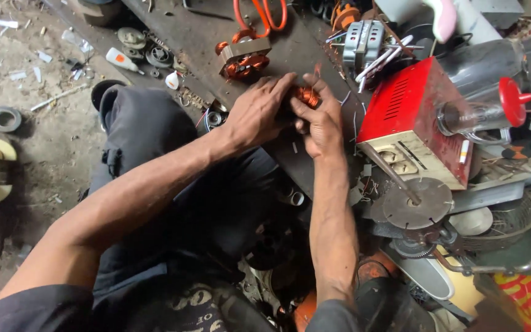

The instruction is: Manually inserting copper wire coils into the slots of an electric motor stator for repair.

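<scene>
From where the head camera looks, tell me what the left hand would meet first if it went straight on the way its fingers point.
Probably the red metal box: the left hand points right across the copper coil it holds.

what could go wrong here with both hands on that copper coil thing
1. The copper coil is pinched between the left hand and right hand; fine windings could kink or snap under pressure.
2. The red metal box sits beside the right hand, so the hand may knock it or the loose wires nearby.
</scene>
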